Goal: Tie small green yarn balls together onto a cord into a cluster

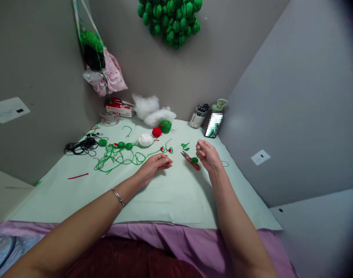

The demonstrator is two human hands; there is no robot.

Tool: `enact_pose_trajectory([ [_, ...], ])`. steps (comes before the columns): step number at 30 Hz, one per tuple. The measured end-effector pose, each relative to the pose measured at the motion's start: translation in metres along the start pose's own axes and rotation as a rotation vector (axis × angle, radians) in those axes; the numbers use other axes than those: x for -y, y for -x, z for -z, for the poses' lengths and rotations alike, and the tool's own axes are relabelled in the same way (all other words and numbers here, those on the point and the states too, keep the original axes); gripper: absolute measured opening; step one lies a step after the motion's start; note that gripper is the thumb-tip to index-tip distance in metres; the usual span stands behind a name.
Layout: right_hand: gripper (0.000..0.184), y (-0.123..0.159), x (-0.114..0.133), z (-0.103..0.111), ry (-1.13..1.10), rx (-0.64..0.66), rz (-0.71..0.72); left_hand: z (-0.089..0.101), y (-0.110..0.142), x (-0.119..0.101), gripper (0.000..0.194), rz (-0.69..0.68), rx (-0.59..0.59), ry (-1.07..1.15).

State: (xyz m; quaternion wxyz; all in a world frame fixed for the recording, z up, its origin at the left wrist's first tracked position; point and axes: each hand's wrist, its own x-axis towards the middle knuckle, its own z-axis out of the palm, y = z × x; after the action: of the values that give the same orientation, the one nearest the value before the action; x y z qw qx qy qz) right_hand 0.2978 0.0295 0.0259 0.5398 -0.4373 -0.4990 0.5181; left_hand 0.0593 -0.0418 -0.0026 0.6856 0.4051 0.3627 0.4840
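Note:
My left hand (156, 165) is low over the table, palm turned inward, its fingers curled together. Whatever it holds, if anything, is too small or hidden to see. Raised to the right, my right hand (207, 155) is closed with thumb and fingers pinched, and its contents cannot be made out. Between the hands lie scissors (190, 160) with orange handles, blades pointing away to the left. A small green yarn piece (194, 160) rests at their handles. Just beyond my left fingers are two small red, white and green crocheted pieces (170, 150). Green yarn scraps (185, 146) lie behind the scissors.
Tangled green yarn (118, 162) and black cord (82, 146) spread over the left side. White (145, 140), red (156, 132) and green yarn balls (165, 126) sit before white stuffing (153, 110). A pen holder (196, 118) and a phone (214, 124) stand back right.

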Motion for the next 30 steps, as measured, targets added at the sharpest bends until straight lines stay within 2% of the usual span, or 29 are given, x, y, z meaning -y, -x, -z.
enact_pose_trajectory([
  [5,0.023,-0.008,-0.024,0.0,0.441,-0.205,0.162,0.007,-0.006,0.0,0.032,0.013,-0.062,0.065],
  [12,0.01,-0.013,-0.044,-0.016,0.746,-0.131,0.182,0.013,-0.009,-0.006,0.029,-0.144,-0.234,0.031],
  [15,0.006,-0.024,-0.049,-0.015,1.056,-0.165,0.213,0.014,-0.011,-0.005,0.028,-0.138,-0.249,0.011],
  [17,0.011,-0.031,-0.052,-0.014,1.237,-0.138,0.203,0.014,-0.011,-0.003,0.027,-0.12,-0.239,-0.003],
  [20,0.019,-0.036,-0.055,-0.015,1.359,-0.101,0.167,0.011,-0.008,-0.002,0.026,-0.099,-0.201,-0.01],
  [22,0.017,-0.035,-0.052,-0.017,1.301,-0.128,0.158,0.009,-0.007,-0.003,0.026,-0.084,-0.171,-0.017],
  [24,0.009,-0.031,-0.046,-0.019,1.066,-0.129,0.137,0.007,-0.006,-0.002,0.026,-0.074,-0.142,-0.033],
  [25,0.007,-0.027,-0.041,-0.021,0.89,-0.099,0.109,0.006,-0.005,-0.002,0.027,-0.073,-0.124,-0.042],
  [28,0.022,-0.01,-0.025,-0.028,0.346,0.088,-0.007,0.003,-0.005,0.001,0.029,-0.066,-0.065,-0.054],
  [30,0.029,0.005,-0.015,-0.037,0.169,0.178,-0.029,0.002,-0.005,0.003,0.032,-0.053,-0.044,-0.056],
])
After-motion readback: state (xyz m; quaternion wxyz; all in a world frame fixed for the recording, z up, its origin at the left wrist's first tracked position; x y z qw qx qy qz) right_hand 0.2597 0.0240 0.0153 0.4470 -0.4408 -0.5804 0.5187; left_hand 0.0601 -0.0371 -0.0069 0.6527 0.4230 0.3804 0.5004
